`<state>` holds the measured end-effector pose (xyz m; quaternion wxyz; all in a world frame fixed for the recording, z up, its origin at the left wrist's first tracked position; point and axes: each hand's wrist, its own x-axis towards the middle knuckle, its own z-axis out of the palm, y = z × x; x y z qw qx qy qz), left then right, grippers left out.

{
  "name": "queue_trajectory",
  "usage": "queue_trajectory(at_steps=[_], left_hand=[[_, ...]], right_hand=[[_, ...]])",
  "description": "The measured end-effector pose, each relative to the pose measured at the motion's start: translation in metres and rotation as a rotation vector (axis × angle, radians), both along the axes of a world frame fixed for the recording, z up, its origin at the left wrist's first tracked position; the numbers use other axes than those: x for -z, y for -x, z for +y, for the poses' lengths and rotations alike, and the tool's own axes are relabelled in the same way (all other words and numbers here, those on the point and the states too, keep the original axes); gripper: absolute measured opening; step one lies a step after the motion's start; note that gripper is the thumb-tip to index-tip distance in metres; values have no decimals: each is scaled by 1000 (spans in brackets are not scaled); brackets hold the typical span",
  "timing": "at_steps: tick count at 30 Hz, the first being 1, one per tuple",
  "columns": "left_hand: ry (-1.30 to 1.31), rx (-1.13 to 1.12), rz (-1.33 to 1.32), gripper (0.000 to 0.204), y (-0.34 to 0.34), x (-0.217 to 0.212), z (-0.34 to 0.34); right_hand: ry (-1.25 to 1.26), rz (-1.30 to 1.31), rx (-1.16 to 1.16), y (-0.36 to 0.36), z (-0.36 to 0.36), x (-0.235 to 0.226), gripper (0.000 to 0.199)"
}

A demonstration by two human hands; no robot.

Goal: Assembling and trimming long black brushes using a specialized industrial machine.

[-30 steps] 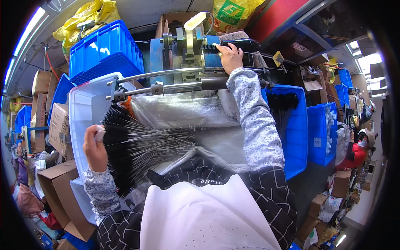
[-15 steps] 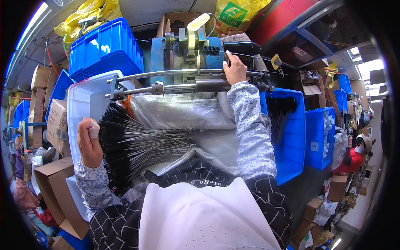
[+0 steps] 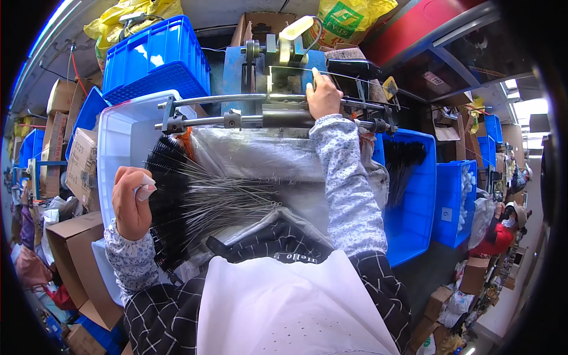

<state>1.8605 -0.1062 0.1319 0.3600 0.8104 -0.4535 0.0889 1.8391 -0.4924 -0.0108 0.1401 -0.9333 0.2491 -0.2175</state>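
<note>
My one view is head-worn fisheye, looking steeply down and forward over my apron (image 3: 284, 302), close to the machine (image 3: 278, 77); edges bend at the rim.

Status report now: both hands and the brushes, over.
Left hand grips white piece beside black wire brushes. Right hand on blue machine. Nothing blocking.

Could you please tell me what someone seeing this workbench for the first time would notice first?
Most striking is the fan of black-bristled wire brushes spread across the silvery sheet at centre, beside the left hand, which pinches a small white piece. Above it the right hand reaches onto the blue metal machine, flanked by stacked blue plastic crates.
</note>
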Motion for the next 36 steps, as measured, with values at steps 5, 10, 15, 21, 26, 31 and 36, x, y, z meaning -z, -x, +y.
queue_trajectory(at_steps=[5, 10, 15, 21, 26, 31, 36], left_hand=[[-42, 100, -68, 11, 1, -13, -18], [-114, 169, -113, 11, 1, -19, -28], [-41, 59, -93, 9, 1, -9, -12], [-19, -90, -74, 5, 3, 2, 17], [-48, -96, -38, 11, -2, 12, 26], [569, -397, 105, 19, -22, -11, 48], [676, -500, 102, 18, -32, -40, 69]], right_hand=[[22, 47, 26, -18, 31, -2, 38], [35, 51, 34, -22, 39, -4, 38], [11, 87, 46, -4, 6, -1, 40], [10, 67, 48, 26, -58, -2, 35], [353, 146, 98, 27, -109, -1, 24], [268, 316, -149, 30, -137, -8, 19], [-159, 241, -221, 98, -113, -78, 22]])
